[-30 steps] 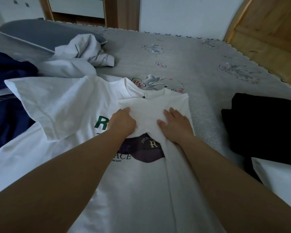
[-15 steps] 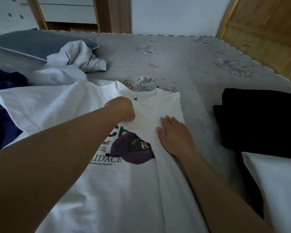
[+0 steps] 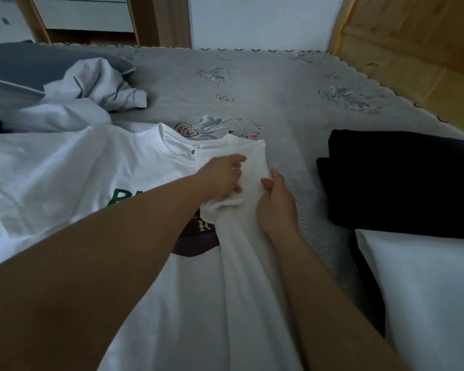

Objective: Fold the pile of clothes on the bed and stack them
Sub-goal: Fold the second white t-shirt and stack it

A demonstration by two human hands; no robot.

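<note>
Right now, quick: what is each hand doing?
Left hand: open, fingers flat on the folded sleeve of the white T-shirt.
Right hand: open, resting on the shirt's folded edge.

A white t-shirt point(image 3: 65, 167) with green lettering and a dark purple cap print is spread front-up on the grey bed point(image 3: 292, 103), its right side and sleeve folded in. A crumpled pale grey garment point(image 3: 91, 95) is heaped behind it, and folded black clothes point(image 3: 402, 180) are stacked to the right.
</note>
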